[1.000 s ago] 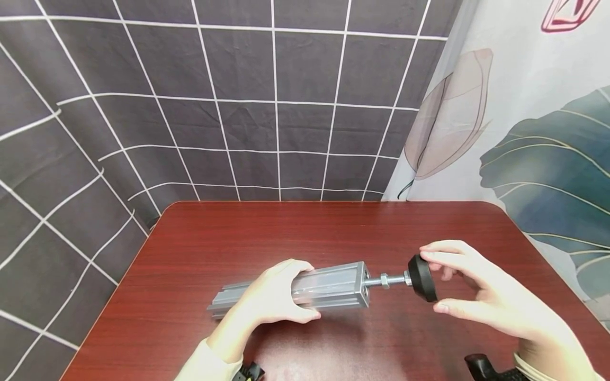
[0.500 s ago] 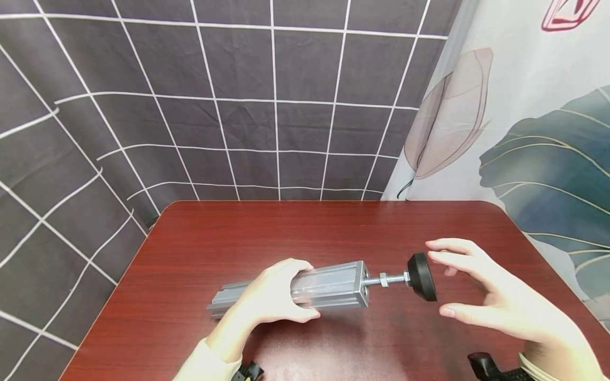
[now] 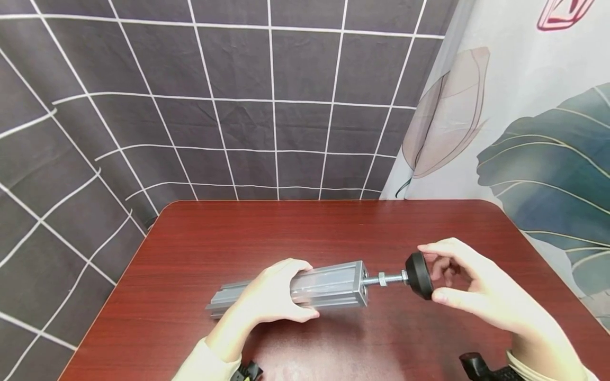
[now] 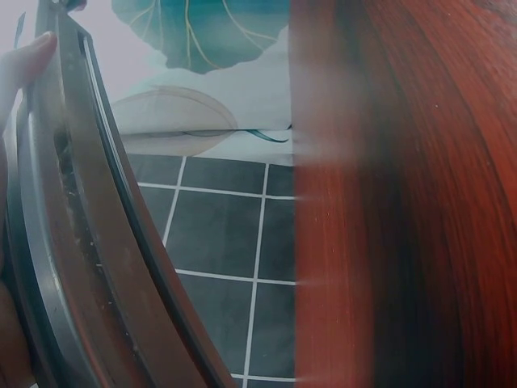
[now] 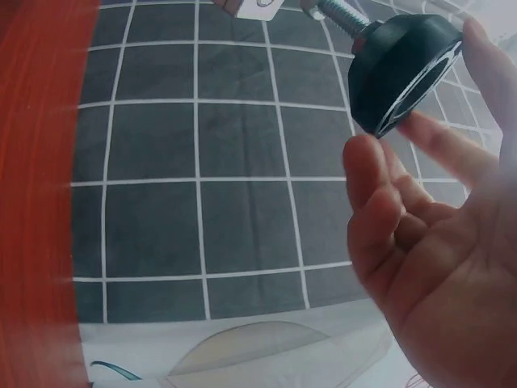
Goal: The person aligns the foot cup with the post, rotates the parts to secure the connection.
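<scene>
A silver aluminium profile (image 3: 333, 286) lies crosswise in the head view, raised off the table with its far end to the right. My left hand (image 3: 278, 293) grips it around the middle, thumb on the near side. From the right end sticks a threaded rod (image 3: 395, 278) with a hex nut (image 3: 382, 279), ending in a black levelling foot (image 3: 419, 275). My right hand (image 3: 481, 291) pinches the rim of this foot between thumb and fingertips. Close up in the right wrist view, the foot's hollow underside (image 5: 420, 85) faces my palm. The left wrist view shows the grooved profile side (image 4: 105, 226).
The reddish-brown wooden table (image 3: 286, 227) lies beneath both hands. Behind it hangs a dark grey cloth (image 3: 238, 127) with white grid lines. A white curtain (image 3: 438, 180) with leaf prints hangs at the right. Black wrist straps show near both cuffs.
Half a second ago my right hand was drawn back from the levelling foot, fingers spread. It has moved left and taken hold of the rim. The left hand and profile have hardly moved.
</scene>
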{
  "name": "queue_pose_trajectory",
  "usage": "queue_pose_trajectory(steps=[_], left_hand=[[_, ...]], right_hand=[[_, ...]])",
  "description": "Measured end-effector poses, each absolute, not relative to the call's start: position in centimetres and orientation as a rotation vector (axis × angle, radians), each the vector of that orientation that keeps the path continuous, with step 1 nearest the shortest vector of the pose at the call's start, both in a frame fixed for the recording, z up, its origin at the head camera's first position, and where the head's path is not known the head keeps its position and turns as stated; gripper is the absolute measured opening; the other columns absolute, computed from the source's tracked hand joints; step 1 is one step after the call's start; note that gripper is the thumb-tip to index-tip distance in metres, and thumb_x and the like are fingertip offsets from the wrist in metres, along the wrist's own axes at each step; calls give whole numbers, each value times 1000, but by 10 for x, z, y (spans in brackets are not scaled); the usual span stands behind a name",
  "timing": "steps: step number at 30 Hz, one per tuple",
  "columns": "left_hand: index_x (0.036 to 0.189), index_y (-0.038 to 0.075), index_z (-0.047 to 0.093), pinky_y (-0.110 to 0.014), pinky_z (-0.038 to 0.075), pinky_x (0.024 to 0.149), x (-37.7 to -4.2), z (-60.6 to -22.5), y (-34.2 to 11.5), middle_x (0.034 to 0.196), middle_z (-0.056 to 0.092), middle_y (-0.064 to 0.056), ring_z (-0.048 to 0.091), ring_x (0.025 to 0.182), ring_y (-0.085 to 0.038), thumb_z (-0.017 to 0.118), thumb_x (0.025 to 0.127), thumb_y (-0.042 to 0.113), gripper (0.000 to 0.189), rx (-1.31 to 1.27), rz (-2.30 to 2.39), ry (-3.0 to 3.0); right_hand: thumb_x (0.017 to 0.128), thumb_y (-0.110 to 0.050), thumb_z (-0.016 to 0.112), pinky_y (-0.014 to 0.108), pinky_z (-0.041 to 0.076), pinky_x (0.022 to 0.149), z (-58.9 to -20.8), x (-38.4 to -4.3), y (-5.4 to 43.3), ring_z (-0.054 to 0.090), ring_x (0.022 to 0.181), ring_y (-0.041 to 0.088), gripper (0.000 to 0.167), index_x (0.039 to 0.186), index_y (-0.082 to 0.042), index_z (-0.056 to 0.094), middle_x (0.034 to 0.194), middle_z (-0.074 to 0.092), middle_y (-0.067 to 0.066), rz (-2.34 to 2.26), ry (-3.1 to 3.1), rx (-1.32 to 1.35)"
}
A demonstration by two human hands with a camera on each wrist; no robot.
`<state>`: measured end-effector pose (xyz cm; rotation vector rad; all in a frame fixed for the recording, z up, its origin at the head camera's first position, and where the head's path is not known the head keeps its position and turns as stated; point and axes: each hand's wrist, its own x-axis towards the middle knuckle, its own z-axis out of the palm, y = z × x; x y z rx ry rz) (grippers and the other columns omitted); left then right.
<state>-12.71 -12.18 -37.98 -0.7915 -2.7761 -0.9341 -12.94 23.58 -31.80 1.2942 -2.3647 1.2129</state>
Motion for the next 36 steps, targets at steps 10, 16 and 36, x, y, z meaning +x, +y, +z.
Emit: queue_pose_trajectory(steps=[10, 16, 36], left_hand=[[112, 20, 60, -27, 45, 83, -127, -379, -122, 101, 58, 13, 54, 92, -5, 84, 55, 45, 67, -783, -959, -2766], [112, 19, 59, -27, 45, 83, -126, -379, -121, 101, 58, 13, 54, 92, -6, 84, 56, 45, 67, -781, -952, -2775], [112, 20, 59, -28, 45, 83, -129, -381, -120, 101, 58, 13, 54, 93, -6, 83, 56, 46, 66, -792, -945, -2769]], right_hand=[[62, -14, 86, 18, 38, 78, -310, -128, 240, 48, 96, 9, 75, 125, 5, 51, 127, 46, 13, 1016, -2277, 1429], [59, -3, 85, 19, 40, 70, -311, -126, 235, 49, 88, 7, 72, 124, 2, 54, 117, 50, 4, 1052, -2325, 1360], [57, 6, 83, 14, 40, 81, -314, -125, 242, 52, 97, 8, 77, 127, 2, 51, 130, 43, 12, 1067, -2358, 1383]])
